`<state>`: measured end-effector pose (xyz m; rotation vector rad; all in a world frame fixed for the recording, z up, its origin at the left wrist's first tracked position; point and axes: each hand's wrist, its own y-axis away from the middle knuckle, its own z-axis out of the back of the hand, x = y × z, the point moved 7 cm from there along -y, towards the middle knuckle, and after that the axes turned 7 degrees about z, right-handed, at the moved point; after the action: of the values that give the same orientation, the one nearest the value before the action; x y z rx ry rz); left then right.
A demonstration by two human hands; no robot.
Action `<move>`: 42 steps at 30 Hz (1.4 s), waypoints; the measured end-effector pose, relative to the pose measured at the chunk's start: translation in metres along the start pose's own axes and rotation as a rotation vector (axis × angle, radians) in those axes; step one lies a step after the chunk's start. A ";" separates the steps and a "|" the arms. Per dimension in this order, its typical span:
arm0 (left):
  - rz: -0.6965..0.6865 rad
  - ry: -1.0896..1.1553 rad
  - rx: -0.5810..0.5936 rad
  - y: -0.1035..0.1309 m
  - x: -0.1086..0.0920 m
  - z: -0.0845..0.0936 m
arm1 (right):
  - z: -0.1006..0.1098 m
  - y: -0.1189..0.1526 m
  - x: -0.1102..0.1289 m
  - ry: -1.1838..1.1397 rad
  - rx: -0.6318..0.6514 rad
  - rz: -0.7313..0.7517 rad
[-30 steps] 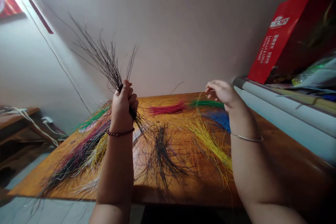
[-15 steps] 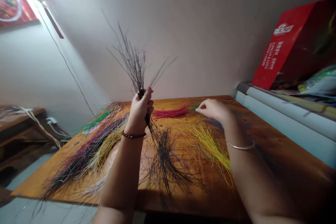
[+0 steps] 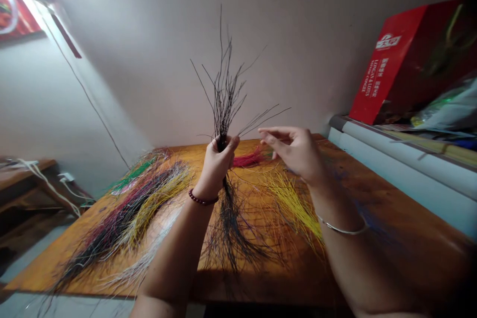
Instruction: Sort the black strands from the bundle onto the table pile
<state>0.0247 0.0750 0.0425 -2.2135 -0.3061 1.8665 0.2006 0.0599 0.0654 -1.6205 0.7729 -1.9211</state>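
Observation:
My left hand (image 3: 216,165) is closed around a bundle of thin black strands (image 3: 225,94), held upright above the wooden table (image 3: 391,238); the strands fan out above my fist and hang below it. My right hand (image 3: 294,151) hovers just to the right of the bundle with fingers spread and holds nothing. Its fingertips are close to the stray black strands that stick out sideways. A loose pile of black strands (image 3: 231,231) lies on the table under my left hand.
Heaps of coloured strands lie on the table: yellow (image 3: 296,201), red (image 3: 248,159), and a mixed dark red, yellow and green heap (image 3: 126,208) at the left. A red box (image 3: 391,59) leans on a shelf (image 3: 402,159) at the right. Cables (image 3: 48,179) lie at the left.
My left hand has carried the black bundle to the right and turned it upright. My right hand has left the far heaps and come up beside the bundle, fingers apart.

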 end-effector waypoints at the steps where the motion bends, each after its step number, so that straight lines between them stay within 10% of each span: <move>1: 0.004 -0.009 0.008 0.001 0.001 -0.002 | -0.006 0.000 -0.004 -0.032 0.030 -0.021; 23: 0.112 0.053 0.062 0.007 0.010 -0.016 | -0.021 -0.004 -0.015 -0.161 -0.134 0.042; 36: 0.007 0.022 0.018 0.006 -0.007 -0.001 | 0.047 0.009 0.031 0.139 -0.528 0.348; 42: -0.129 0.032 -0.201 -0.007 -0.030 0.050 | 0.061 0.016 0.029 0.225 -0.111 0.222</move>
<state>-0.0299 0.0745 0.0647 -2.2863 -0.6406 1.8012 0.2562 0.0220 0.0823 -1.3282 1.1191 -1.9469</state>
